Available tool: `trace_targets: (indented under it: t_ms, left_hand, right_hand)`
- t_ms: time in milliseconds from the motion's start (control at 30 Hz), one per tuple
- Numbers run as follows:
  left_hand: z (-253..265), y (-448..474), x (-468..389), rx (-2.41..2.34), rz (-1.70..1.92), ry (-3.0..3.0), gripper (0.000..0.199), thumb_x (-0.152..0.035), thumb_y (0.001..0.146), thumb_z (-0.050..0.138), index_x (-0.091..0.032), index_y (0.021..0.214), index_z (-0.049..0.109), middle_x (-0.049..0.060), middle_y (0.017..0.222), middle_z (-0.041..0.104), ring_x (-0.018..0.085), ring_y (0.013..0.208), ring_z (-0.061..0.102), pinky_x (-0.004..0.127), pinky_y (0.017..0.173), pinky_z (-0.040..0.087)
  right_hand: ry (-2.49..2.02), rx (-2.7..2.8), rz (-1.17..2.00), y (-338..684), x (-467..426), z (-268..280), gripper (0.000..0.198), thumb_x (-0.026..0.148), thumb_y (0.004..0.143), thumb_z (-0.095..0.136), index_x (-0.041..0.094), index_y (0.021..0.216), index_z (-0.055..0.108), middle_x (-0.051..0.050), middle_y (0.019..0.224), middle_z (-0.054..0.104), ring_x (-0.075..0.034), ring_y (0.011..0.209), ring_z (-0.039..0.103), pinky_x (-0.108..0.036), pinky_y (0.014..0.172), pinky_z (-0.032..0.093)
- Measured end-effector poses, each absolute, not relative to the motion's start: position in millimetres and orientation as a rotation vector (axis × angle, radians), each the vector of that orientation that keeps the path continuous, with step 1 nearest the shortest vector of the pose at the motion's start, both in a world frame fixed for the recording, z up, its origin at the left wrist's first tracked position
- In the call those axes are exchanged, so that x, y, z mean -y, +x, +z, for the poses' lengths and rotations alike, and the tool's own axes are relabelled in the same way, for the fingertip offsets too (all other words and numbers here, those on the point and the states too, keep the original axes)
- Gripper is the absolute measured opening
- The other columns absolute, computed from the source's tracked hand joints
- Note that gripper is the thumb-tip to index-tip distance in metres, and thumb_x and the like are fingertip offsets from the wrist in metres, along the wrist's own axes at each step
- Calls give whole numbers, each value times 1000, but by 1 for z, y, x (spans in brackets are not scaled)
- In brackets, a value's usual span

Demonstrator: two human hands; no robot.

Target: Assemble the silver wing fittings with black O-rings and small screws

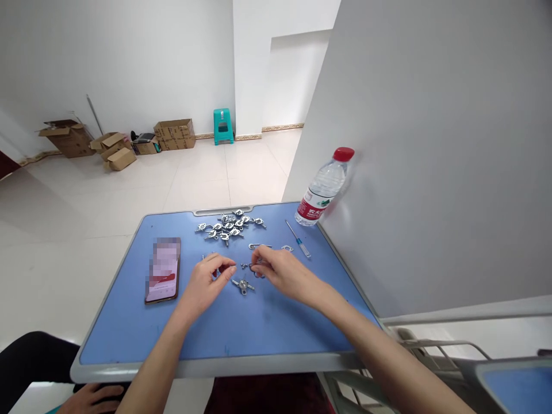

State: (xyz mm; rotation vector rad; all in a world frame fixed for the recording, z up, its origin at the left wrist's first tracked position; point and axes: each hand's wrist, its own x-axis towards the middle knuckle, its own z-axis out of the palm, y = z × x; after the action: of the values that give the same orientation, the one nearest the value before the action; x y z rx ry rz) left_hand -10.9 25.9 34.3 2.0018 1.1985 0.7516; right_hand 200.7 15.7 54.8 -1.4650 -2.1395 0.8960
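Your left hand (207, 283) curls, thumb near fingertips, and your right hand (280, 268) bends at the small silver metal pieces (244, 266) — whether either grips anything, I cannot tell — while a silver, round-centred metal fitting (244, 285) lies below them on the blue, grey-edged tabletop (267, 333).

The bottle (326, 183) bears a red-and-white label (314, 207). White characters on its red band read "农夫"; the following character is unclear. Markings on the phone (165, 264) screen and the printed cardboard box (176, 135) are illegible.
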Motion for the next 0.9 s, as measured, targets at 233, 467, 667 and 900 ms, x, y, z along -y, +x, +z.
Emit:
trace_targets:
  t_ms: [233, 467, 667, 900]
  left_hand:
    - [30, -13, -29, -1182, 748, 1833, 29, -37, 91, 49, -17, 73, 59, 0, 70, 55, 14, 67, 46, 24, 58, 36]
    - [32, -11, -28, -1172, 661, 1803, 24, -32, 89, 48, -17, 75, 60, 1, 72, 57, 14, 69, 48, 24, 58, 36]
    - [30, -10, -31, -1178, 713, 1677, 26, -37, 85, 52, -17, 69, 56, 0, 67, 52, 13, 66, 45, 24, 59, 37]
    - [32, -8, -31, -1127, 716, 1451, 29, -42, 75, 58, -18, 62, 51, -2, 58, 46, 12, 59, 42, 25, 58, 36]
  right_hand:
    - [-1153, 2147, 861, 178, -17, 34, 14, 15, 93, 44, 20, 96, 57, -1, 78, 64, -14, 68, 56, -25, 62, 40]
    - [-1157, 1959, 895, 182, -14, 21, 12, 18, 91, 46, 22, 100, 52, -1, 83, 66, -13, 67, 59, -23, 61, 43]
    - [-1068, 2143, 457, 184, -11, 14, 9, 20, 94, 47, 19, 100, 54, -5, 91, 68, -12, 62, 59, -23, 52, 38]
    - [-1099, 2340, -106, 187, -10, 9, 32, 9, 93, 36, 23, 94, 64, -4, 84, 71, -11, 54, 55, -28, 48, 30]
